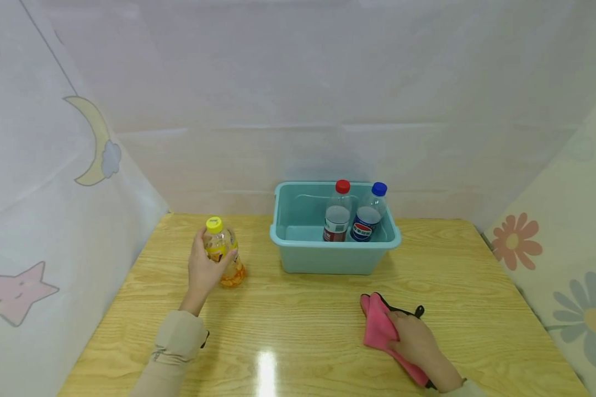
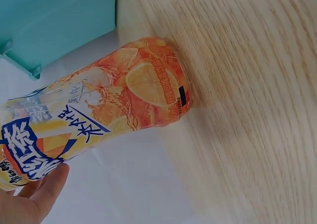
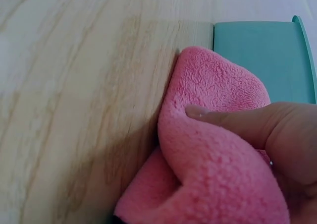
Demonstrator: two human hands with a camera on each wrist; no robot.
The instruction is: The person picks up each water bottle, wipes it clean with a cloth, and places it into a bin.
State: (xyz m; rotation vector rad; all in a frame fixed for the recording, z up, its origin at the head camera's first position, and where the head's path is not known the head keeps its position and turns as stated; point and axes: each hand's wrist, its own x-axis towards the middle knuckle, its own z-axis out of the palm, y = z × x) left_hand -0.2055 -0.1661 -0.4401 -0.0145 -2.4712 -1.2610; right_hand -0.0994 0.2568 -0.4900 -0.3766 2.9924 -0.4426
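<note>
红茶 [image 2: 24, 149] marks the yellow-capped bottle [image 1: 226, 256], Pepsi's logo [image 1: 363, 229] the blue-capped bottle [image 1: 369, 214]

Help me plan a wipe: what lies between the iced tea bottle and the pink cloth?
The head view shows only bare wood-grain tabletop between the iced tea bottle and the pink cloth.

On my remote feed: one bare left hand [image 1: 205, 270], at eight o'clock from centre, thumb and fingers curled in a grip; left forearm [image 1: 165, 364], beige fabric-sleeved, gathered near the cuff, pointing to one o'clock. One bare right hand [image 1: 416, 339], between four and five o'clock, pinching; right thumb [image 3: 235, 122] pointing to nine in my right wrist view.
</note>
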